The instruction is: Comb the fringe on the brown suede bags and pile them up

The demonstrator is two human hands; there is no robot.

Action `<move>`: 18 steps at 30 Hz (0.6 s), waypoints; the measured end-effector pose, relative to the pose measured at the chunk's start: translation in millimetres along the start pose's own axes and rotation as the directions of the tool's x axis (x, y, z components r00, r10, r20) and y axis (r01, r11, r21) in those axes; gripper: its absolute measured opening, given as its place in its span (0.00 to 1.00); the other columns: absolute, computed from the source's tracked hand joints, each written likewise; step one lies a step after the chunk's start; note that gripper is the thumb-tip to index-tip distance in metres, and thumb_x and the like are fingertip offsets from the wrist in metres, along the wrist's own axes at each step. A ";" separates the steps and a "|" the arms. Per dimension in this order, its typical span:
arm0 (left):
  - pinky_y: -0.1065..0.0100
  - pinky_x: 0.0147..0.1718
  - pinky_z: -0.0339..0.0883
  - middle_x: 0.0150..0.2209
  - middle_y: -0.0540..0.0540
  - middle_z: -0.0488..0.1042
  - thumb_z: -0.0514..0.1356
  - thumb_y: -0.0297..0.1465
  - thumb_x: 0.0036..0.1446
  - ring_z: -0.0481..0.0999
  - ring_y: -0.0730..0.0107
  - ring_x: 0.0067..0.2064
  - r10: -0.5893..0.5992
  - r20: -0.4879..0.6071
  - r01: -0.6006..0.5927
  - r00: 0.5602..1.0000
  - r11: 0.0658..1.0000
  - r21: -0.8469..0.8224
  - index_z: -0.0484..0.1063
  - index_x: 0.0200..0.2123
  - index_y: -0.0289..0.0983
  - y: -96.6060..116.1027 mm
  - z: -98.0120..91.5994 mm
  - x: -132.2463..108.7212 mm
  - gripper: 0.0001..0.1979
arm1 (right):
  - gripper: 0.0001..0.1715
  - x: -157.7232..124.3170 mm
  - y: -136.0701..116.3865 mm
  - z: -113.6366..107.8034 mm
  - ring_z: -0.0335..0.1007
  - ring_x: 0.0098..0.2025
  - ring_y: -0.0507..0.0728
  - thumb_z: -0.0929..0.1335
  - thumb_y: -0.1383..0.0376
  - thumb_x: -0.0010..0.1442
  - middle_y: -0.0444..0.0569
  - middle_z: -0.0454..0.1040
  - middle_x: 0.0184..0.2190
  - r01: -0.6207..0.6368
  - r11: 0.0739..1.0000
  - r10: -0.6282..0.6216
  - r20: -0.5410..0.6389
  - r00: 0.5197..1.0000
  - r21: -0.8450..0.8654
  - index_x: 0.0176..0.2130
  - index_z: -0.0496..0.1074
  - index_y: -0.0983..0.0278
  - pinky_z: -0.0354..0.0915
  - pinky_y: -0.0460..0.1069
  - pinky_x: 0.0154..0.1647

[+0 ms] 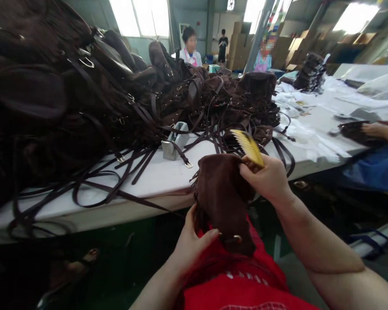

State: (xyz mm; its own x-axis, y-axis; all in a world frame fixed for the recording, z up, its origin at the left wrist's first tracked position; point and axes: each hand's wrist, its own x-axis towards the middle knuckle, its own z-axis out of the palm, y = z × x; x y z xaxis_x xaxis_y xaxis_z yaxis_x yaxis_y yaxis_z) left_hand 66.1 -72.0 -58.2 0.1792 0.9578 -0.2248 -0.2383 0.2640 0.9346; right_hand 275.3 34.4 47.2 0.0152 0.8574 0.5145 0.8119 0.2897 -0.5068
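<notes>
A brown suede fringed bag point(221, 193) rests on my lap over a red garment point(242, 280). My left hand point(192, 243) grips the bag's lower left side, with the thumb lying across its front. My right hand point(267, 178) is closed around a yellow comb point(248, 147), held at the bag's top edge with the teeth pointing up and left. The fringe hangs at the bag's left edge beside my left fingers.
A white table point(155, 178) carries a big heap of brown bags point(84, 86) with long straps point(116, 181) trailing over the edge, and a grey tape dispenser point(174, 140). A co-worker's hand point(380, 131) rests at right. White sheets point(310, 125) cover the far right. People stand behind.
</notes>
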 end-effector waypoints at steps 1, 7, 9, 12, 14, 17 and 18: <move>0.53 0.61 0.54 0.65 0.33 0.54 0.68 0.44 0.44 0.57 0.50 0.64 0.031 -0.108 -0.030 0.994 0.999 0.012 0.45 0.63 0.38 2.5 -6.1 -1.6 0.50 | 0.10 6.2 -13.8 8.6 0.66 0.24 0.53 0.68 0.59 0.52 0.45 0.72 0.22 0.063 0.998 -0.063 0.072 0.995 0.001 0.30 0.74 0.64 0.58 0.47 0.27; 0.53 0.53 0.64 0.51 0.37 0.73 0.72 0.38 0.37 0.71 0.50 0.54 0.135 -0.474 0.031 0.870 0.945 0.327 0.65 0.52 0.37 17.5 -45.1 -3.6 0.38 | 0.10 17.7 -64.7 73.5 0.57 0.22 0.49 0.68 0.60 0.51 0.42 0.67 0.19 0.215 0.935 -0.333 0.492 0.805 0.281 0.25 0.71 0.64 0.49 0.45 0.23; 0.55 0.46 0.70 0.41 0.39 0.78 0.72 0.39 0.39 0.77 0.51 0.46 -0.015 -0.549 0.144 0.836 0.970 0.194 0.71 0.43 0.35 13.3 -58.8 -2.4 0.28 | 0.09 13.7 -72.3 90.2 0.57 0.21 0.48 0.69 0.60 0.51 0.40 0.67 0.19 0.199 0.892 -0.419 0.575 0.703 0.406 0.27 0.72 0.64 0.49 0.45 0.22; 0.57 0.40 0.73 0.33 0.43 0.79 0.69 0.39 0.44 0.80 0.56 0.36 -0.282 -0.542 0.198 0.792 0.958 -0.209 0.72 0.37 0.36 -0.1 -83.9 -11.9 0.19 | 0.14 7.9 -73.2 98.5 0.56 0.21 0.48 0.68 0.56 0.55 0.40 0.67 0.19 0.110 0.835 -0.485 0.627 0.610 0.539 0.28 0.73 0.65 0.50 0.44 0.22; 0.56 0.41 0.73 0.34 0.45 0.80 0.69 0.39 0.43 0.80 0.57 0.37 -0.320 -0.567 0.120 0.759 0.925 -0.360 0.73 0.38 0.39 -7.1 -102.0 -29.1 0.19 | 0.17 6.6 -66.6 96.2 0.59 0.22 0.48 0.66 0.55 0.59 0.41 0.69 0.20 -0.019 0.800 -0.437 0.604 0.667 0.599 0.29 0.73 0.66 0.54 0.44 0.24; 0.55 0.40 0.74 0.32 0.42 0.80 0.61 0.48 0.49 0.79 0.54 0.38 -0.195 -0.529 0.082 0.826 0.970 -0.230 0.75 0.34 0.39 -6.2 -121.7 -61.1 0.19 | 0.15 5.9 -49.5 95.6 0.67 0.28 0.51 0.66 0.58 0.58 0.44 0.73 0.25 -0.169 0.758 -0.298 0.564 0.770 0.630 0.31 0.74 0.67 0.61 0.46 0.30; 0.56 0.37 0.74 0.30 0.41 0.79 0.55 0.52 0.53 0.79 0.56 0.36 -0.122 -0.463 0.120 0.878 0.992 -0.032 0.76 0.33 0.37 -3.2 -124.4 -69.7 0.23 | 0.14 4.1 -43.6 98.6 0.68 0.30 0.52 0.66 0.58 0.58 0.45 0.75 0.26 -0.200 0.758 -0.266 0.573 0.775 0.621 0.31 0.75 0.67 0.63 0.46 0.32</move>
State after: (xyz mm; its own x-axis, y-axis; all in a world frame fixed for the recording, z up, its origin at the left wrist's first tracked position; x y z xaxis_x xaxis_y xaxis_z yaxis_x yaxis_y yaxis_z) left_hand -64.4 -125.4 -79.8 -0.2555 0.8617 -0.4385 -0.2459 0.3807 0.8914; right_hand 182.4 67.2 3.2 -0.5385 0.8314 0.1369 0.2494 0.3124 -0.9166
